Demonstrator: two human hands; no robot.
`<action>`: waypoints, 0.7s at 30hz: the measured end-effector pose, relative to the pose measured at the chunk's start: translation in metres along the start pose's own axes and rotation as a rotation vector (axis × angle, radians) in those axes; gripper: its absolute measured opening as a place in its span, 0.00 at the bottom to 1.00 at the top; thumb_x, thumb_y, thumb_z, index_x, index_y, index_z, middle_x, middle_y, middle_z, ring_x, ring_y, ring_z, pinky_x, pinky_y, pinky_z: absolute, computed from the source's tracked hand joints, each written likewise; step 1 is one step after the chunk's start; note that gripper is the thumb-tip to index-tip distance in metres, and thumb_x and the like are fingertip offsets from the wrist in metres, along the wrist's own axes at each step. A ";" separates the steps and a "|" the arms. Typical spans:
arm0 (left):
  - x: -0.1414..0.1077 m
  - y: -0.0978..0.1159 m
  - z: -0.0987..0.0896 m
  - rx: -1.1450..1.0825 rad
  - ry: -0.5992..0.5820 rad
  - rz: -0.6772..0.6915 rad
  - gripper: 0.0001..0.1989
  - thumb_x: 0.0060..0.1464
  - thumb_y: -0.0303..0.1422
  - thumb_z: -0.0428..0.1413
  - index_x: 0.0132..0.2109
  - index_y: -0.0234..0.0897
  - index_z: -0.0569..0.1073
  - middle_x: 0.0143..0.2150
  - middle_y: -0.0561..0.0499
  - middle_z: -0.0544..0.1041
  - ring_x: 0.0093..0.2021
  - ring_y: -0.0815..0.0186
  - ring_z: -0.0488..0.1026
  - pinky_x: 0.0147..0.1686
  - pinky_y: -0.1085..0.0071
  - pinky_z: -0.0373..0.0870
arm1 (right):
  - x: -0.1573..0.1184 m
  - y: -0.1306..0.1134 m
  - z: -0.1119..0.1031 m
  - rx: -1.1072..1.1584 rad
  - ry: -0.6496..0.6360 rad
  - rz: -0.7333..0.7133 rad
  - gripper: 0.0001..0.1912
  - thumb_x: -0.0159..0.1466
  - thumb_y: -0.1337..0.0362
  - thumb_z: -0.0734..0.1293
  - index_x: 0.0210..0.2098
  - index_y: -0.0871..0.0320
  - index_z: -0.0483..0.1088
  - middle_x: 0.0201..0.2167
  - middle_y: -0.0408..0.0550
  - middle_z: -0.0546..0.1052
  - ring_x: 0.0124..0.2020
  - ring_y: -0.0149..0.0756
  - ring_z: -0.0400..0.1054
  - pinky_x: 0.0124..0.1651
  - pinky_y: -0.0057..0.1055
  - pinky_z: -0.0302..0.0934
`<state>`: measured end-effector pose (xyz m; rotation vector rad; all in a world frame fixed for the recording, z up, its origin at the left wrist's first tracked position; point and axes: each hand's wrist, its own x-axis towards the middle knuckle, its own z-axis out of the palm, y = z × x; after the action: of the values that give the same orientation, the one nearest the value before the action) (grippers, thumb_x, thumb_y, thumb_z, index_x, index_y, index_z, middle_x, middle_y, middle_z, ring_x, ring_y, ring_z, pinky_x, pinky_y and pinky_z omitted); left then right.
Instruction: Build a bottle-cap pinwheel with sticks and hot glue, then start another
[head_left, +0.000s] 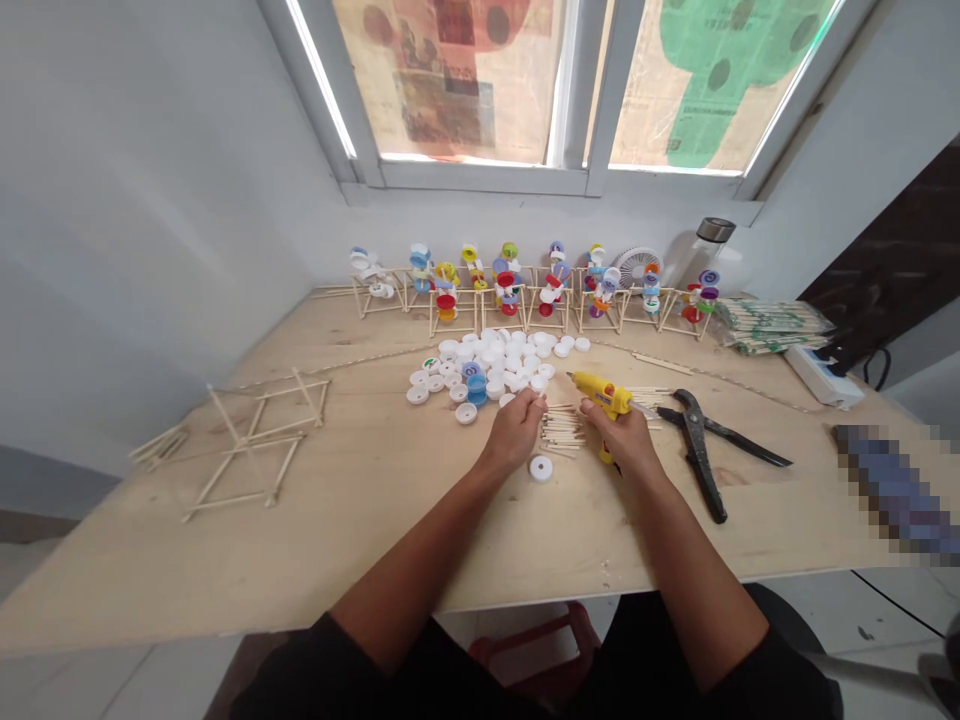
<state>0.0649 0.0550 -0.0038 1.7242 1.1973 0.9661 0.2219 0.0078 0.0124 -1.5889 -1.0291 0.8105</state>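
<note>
My right hand is wrapped round a yellow glue gun, its nozzle pointing left. My left hand is closed, fingertips pinched together beside the pile of white bottle caps; what they hold, if anything, is too small to make out. Between the hands lies a stack of short wooden sticks. A single white cap with a hole rests on the table just below them. Two blue caps sit among the white ones.
Stick frames with coloured cap wheels line the back of the wooden table. Bare stick frames lie at left. Black pliers, a power strip, packaged sticks and a bottle are at right.
</note>
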 end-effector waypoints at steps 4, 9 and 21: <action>0.000 0.001 -0.003 0.012 0.008 0.004 0.11 0.56 0.36 0.46 0.29 0.39 0.68 0.36 0.49 0.78 0.42 0.62 0.73 0.42 0.67 0.67 | 0.000 0.005 -0.004 -0.011 -0.030 0.007 0.25 0.53 0.49 0.68 0.40 0.64 0.75 0.36 0.56 0.80 0.37 0.44 0.73 0.38 0.35 0.66; 0.000 0.006 -0.014 0.081 0.030 0.010 0.11 0.56 0.36 0.45 0.30 0.39 0.67 0.33 0.50 0.78 0.36 0.63 0.74 0.37 0.68 0.68 | 0.004 0.012 -0.006 -0.074 -0.047 -0.010 0.23 0.54 0.50 0.67 0.40 0.61 0.75 0.34 0.52 0.80 0.36 0.42 0.73 0.37 0.34 0.66; -0.002 0.013 -0.022 0.147 -0.139 -0.142 0.08 0.53 0.32 0.45 0.27 0.40 0.62 0.23 0.53 0.77 0.20 0.67 0.72 0.25 0.71 0.65 | 0.005 0.014 -0.013 -0.344 -0.020 -0.081 0.16 0.53 0.52 0.66 0.33 0.56 0.75 0.29 0.49 0.78 0.32 0.42 0.70 0.34 0.34 0.60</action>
<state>0.0488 0.0547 0.0169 1.7618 1.3063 0.6773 0.2386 0.0057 0.0015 -1.8149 -1.2914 0.6180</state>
